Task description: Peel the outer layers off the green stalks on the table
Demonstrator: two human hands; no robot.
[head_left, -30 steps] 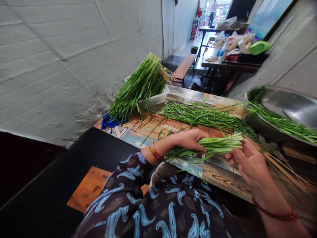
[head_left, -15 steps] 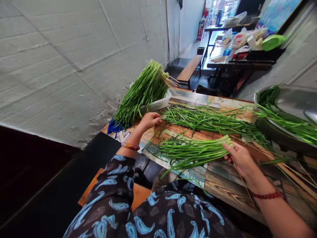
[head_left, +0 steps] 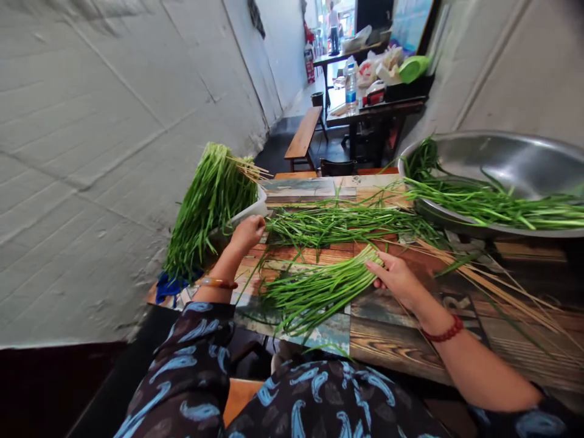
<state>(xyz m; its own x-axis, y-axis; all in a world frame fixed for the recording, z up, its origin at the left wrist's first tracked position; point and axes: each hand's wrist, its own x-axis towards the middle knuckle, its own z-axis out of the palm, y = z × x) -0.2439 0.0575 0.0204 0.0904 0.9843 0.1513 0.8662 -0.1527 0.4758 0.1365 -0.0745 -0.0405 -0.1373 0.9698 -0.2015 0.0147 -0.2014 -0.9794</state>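
Observation:
My right hand grips the pale stem ends of a bunch of garlic chives, whose green leaves fan leftward over the table. My left hand is closed, its fingertips pinched together at the left end of a loose spread of chives. I cannot make out what, if anything, is between them. Beyond that hand, a tall heap of bundled chives fills a white plastic tub, with straw-coloured strips poking out on its right.
A wide steel basin with more chives stands at the right. Long straw-like strips lie across the wood-patterned table. A white wall runs along the left. Further back are a bench and a cluttered table with a water bottle.
My view has swung to the right, so the scene sits further left and more of the basin shows. My right hand still holds the bunch; my left stays closed by the loose chives.

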